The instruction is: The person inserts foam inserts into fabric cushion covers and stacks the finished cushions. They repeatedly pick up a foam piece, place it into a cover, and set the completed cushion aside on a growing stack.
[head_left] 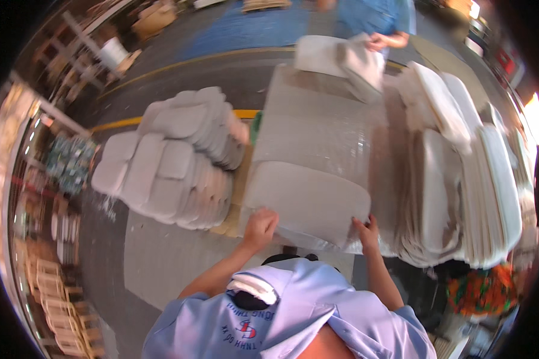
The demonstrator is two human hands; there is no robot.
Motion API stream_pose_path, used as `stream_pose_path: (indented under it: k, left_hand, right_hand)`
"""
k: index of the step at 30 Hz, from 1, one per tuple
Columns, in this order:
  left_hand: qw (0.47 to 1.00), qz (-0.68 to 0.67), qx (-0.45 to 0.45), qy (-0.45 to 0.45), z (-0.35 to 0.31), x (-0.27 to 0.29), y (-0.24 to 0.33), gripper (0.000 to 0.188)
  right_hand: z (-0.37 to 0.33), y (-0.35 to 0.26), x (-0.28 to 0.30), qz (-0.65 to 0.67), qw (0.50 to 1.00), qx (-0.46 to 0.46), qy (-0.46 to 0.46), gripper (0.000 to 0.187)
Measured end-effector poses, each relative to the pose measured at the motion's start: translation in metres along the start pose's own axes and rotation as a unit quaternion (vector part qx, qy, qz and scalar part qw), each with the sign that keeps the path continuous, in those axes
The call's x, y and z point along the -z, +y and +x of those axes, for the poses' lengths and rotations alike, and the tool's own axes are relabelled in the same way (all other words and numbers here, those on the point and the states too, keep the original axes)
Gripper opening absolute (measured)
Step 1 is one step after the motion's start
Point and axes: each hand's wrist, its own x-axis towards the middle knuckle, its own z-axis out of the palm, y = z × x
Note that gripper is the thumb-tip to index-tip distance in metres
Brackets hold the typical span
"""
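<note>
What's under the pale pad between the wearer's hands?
The pale rounded pad lies on a work surface with a shiny clear plastic covering, visible beyond the pad's far edge. Whatever is directly beneath the pad is covered, so I can't tell.

Soft, diffuse light is falling evenly on the pale grey, rounded flat panel (308,197), while the clear plastic sheeting (360,149) is catching small glints. A white-orange light (534,119) is flaring at the right rim. Blur is softening the blue-shirted co-worker's bare hand (376,42). Fisheye distortion is curving the thin yellow floor line (221,55); black is swallowing the corners.
</note>
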Motion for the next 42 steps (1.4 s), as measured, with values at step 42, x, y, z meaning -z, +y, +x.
stream_pose_path:
  k: [42]
  left_hand:
    - [0.713,-0.543,0.127,0.426,-0.142,0.477,-0.223,0.099]
  right_hand:
    - [-0.135,-0.207,-0.464,0.003,0.757,0.007,-0.654,0.123]
